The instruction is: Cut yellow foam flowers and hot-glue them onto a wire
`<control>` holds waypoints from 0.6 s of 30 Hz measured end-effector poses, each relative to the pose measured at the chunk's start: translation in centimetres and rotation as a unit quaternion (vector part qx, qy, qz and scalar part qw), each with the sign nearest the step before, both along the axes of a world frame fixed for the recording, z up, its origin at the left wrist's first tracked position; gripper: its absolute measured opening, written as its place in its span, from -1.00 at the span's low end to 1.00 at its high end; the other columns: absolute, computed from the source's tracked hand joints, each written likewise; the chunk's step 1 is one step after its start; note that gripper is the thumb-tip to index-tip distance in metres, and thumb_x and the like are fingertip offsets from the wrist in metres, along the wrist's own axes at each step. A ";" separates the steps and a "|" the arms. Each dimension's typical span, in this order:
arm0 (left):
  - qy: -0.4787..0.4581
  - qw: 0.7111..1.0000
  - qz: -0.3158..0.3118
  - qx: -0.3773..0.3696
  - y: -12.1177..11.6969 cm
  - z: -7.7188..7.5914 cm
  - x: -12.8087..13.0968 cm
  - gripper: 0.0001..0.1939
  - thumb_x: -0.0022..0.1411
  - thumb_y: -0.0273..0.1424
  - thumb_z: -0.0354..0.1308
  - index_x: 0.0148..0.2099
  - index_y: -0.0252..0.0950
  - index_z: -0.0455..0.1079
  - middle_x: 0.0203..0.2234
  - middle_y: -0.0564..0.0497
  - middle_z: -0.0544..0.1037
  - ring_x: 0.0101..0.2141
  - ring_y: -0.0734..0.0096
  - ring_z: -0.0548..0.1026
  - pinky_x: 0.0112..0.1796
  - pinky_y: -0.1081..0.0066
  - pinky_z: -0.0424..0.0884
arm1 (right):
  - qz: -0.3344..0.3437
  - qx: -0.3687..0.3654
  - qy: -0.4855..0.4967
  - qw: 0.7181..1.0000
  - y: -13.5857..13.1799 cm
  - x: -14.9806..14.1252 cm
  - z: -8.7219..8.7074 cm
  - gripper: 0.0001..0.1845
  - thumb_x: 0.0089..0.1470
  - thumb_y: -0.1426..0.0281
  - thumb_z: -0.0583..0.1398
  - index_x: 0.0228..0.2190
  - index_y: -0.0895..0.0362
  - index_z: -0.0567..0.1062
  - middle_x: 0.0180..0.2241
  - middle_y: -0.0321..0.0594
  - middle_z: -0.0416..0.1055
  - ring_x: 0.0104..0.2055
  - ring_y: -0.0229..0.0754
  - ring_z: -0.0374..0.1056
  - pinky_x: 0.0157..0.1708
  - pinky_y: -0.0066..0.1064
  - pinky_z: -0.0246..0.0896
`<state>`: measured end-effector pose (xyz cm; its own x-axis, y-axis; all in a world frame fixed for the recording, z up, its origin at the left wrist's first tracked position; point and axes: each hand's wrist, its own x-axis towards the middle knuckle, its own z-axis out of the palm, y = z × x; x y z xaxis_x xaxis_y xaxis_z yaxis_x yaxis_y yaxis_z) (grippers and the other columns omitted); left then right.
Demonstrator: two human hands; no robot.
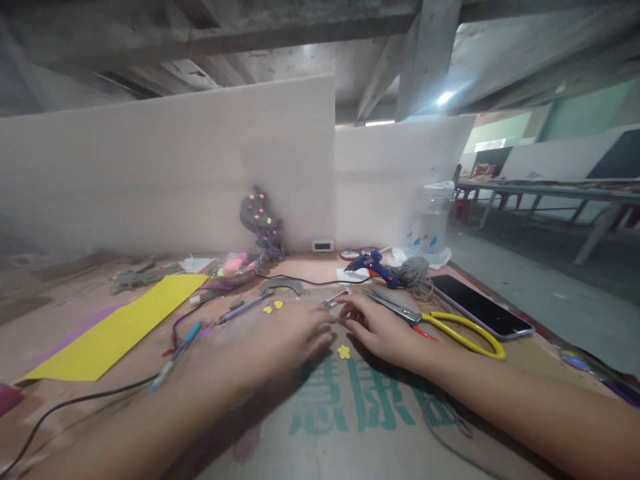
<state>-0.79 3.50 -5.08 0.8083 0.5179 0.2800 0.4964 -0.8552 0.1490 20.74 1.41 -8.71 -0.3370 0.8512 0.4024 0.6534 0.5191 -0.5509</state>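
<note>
In the middle of the table my left hand (303, 328) and my right hand (376, 327) come close together at the fingertips. Fingers on both are bent inward, as in a pinch; whatever lies between them is too small or hidden to make out. Just beyond the fingertips lies a small metal tool with a pinkish end (339, 299), partly covered. A yellow flower cutout (344, 351) rests on the table below the hands. Two small yellow cutouts (273, 307) lie behind my left hand. Beside my right hand are yellow-handled scissors (440, 325), their blades pointing away to the left.
A blue glue gun (377, 268), grey yarn (413, 275) and a phone (483, 307) lie at the right. Yellow sheet (123, 327), pens (176, 357) and a black cable (75, 403) are at left. A decorated grey figure (260, 220) stands by the white partition (175, 173).
</note>
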 end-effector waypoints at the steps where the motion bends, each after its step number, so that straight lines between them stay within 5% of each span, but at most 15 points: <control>1: 0.002 0.999 -0.048 0.003 -0.4 -0.5 0.5 -0.78 0.33 -0.38 0.04 -0.07 -0.18 0.49 -0.12 0.00 0.57 -0.12 0.31 0.49 -0.07 0.38 0.35 | -0.001 -0.001 -0.001 1.000 0.0 0.0 0.1 -0.57 0.13 0.52 0.09 0.05 0.14 0.34 -0.18 -0.12 0.48 -0.18 -0.13 0.39 -0.14 -0.27 0.29; 4: -0.002 0.994 -0.106 -0.005 -0.8 -2.0 1.2 -0.74 0.35 -0.50 0.00 -0.03 -0.20 0.47 -0.08 0.00 0.54 -0.10 0.36 0.47 -0.06 0.40 0.34 | -0.004 -0.012 -0.014 1.000 -0.1 -0.2 0.2 -0.55 0.11 0.55 0.09 0.05 0.17 0.34 -0.18 -0.11 0.48 -0.18 -0.13 0.39 -0.15 -0.27 0.30; 8: 0.024 0.997 -0.076 0.001 -0.5 -3.3 1.0 -0.74 0.33 -0.57 -0.01 -0.14 -0.24 0.49 -0.26 0.02 0.54 -0.25 0.39 0.46 -0.23 0.44 0.35 | -0.002 -0.014 -0.024 1.000 -0.1 -0.3 0.3 -0.53 0.08 0.58 0.09 0.05 0.19 0.35 -0.19 -0.12 0.48 -0.19 -0.13 0.38 -0.14 -0.26 0.30; 18: 0.130 0.990 0.023 0.046 -1.6 -1.4 1.1 -0.69 0.16 -0.66 -0.04 -0.27 -0.28 0.49 -0.35 -0.04 0.52 -0.38 0.29 0.44 -0.32 0.34 0.32 | -0.015 -0.019 -0.048 0.999 -0.4 -0.5 0.8 -0.56 0.08 0.56 0.12 0.02 0.17 0.39 -0.17 -0.11 0.50 -0.15 -0.10 0.38 -0.09 -0.23 0.29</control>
